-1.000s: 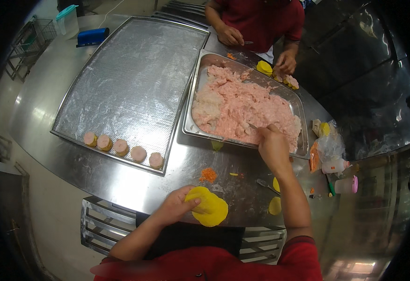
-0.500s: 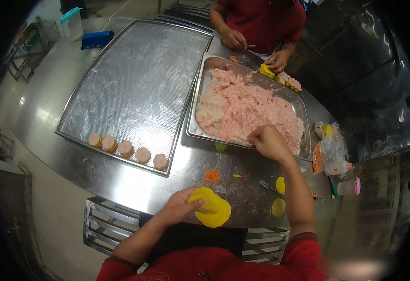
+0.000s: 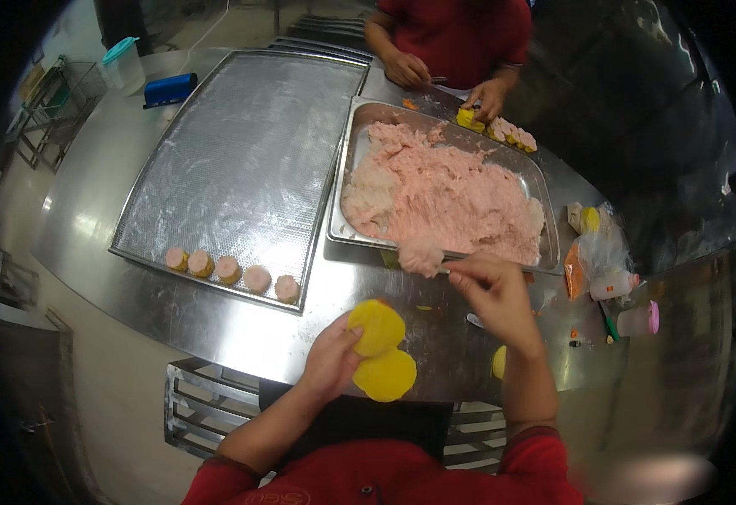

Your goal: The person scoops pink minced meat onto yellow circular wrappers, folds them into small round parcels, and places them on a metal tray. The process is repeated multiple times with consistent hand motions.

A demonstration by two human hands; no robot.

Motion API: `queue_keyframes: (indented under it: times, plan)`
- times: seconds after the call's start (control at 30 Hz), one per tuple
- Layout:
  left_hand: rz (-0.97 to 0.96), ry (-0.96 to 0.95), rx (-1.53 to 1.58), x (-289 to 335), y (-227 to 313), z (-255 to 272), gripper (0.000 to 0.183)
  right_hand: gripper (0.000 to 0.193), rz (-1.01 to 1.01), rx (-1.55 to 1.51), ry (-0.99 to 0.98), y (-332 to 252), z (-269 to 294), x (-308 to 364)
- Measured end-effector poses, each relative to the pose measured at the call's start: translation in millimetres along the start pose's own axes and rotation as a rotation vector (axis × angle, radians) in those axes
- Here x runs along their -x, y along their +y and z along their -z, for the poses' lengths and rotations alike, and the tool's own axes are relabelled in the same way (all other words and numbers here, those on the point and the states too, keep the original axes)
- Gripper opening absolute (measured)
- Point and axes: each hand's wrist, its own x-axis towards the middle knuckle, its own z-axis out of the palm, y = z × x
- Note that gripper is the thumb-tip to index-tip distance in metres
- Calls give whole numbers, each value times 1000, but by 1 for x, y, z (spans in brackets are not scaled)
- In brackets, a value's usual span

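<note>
My left hand (image 3: 332,358) is closed on yellow round dough wrappers, pinching an upper wrapper (image 3: 376,328) and a lower wrapper (image 3: 386,374) that overlap at their edges. In my right hand (image 3: 496,295), between thumb and fingers, is the thin handle of a metal utensil (image 3: 444,268). Its far end is hidden under a lump of pink minced meat (image 3: 421,256), held at the near rim of a deep steel pan (image 3: 360,241). More pink minced meat (image 3: 469,198) fills much of that pan.
Left of the pan lies a perforated metal tray (image 3: 233,160), with several filled dumplings (image 3: 228,268) along its near edge. Across the table, a co-worker's hand (image 3: 487,98) handles a yellow wrapper. Bottles, plastic bags (image 3: 599,252) and a lidded cup (image 3: 637,320) stand at right.
My right hand has come back from the pan, lifting a lump of meat on the utensil. The wrappers in my left hand have spread further apart, one above the other.
</note>
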Motion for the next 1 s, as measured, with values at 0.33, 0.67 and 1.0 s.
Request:
queue_keyframes:
  times: [0.33,0.67,1.0]
  plan:
    - [-187,45,129,17,-3,-67,58,48,-63,20,349,-27,-111,108]
    - [-24,-47,9,35,1,-47,71,46,-20,135,222,-15,-90,139]
    - [-8,-251,-990,53,37,-63,56,51,194,-4,250,-37,-27,150]
